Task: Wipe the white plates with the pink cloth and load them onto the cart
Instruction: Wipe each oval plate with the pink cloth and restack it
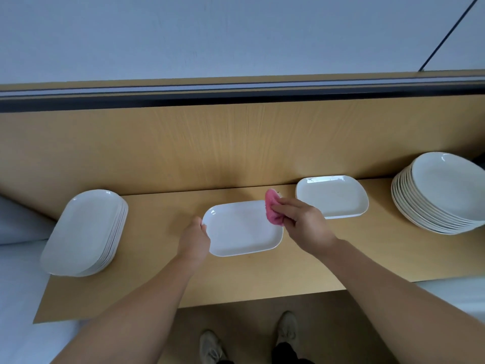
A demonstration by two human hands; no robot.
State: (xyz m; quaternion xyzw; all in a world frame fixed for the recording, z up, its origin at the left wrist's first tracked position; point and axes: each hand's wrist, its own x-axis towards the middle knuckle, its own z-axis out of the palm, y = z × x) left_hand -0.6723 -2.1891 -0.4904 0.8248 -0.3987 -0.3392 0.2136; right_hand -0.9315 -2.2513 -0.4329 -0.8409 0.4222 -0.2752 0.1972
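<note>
- Rectangular white plate (242, 228) lies flat on the wooden worktop (262, 279).
- Left grip (194, 239) pinches the plate's left rim.
- Right grip (304, 224) clutches the pink cloth (273, 210) on the plate's far-right corner.

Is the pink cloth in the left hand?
No, the right hand grips the pink cloth, while the left hand holds the plate by its edge.

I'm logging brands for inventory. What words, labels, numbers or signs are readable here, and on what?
None. No words, numbers or marks show on the plate being wiped, the pink cloth, the oval plate stack, the rectangular plate stack, the round plate stack, the wooden counter or the wall.
</note>
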